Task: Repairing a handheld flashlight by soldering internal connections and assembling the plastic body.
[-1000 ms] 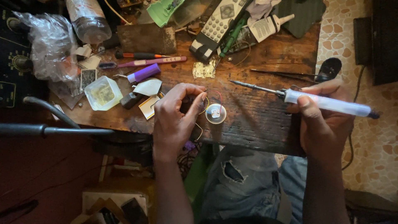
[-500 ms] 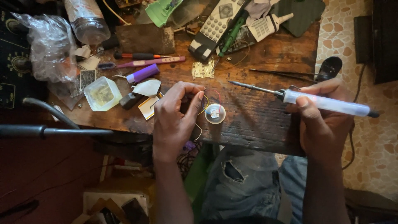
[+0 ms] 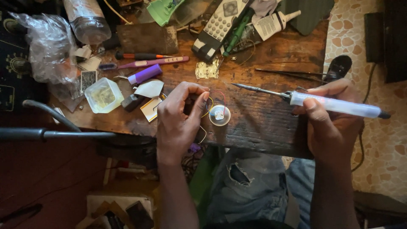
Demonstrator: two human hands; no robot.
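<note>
Fingers of your left hand point(image 3: 180, 118) pinch thin coloured wires point(image 3: 210, 98) beside the small white round disc point(image 3: 219, 115); your right hand point(image 3: 330, 123) grips the translucent-handled soldering iron point(image 3: 322, 103) beyond that disc.

Left hand point(image 3: 180, 121) pinching thin wires point(image 3: 215, 95) beside small white round part point(image 3: 219, 115) on wooden bench point(image 3: 271, 123). Right hand point(image 3: 330, 127) gripping soldering iron point(image 3: 313, 101), tip clear of part.

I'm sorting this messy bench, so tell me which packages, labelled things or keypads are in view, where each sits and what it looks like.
Glue tube: top centre, white, printed label, pointed nozzle.
Remote control: top centre, grey keypad, dark end.
Plastic bag: top left, clear, crumpled.
Plastic bottle: top left, clear, lying down.
Small plastic box: left of the left hand, clear, square.
No screens or signs show.
</note>
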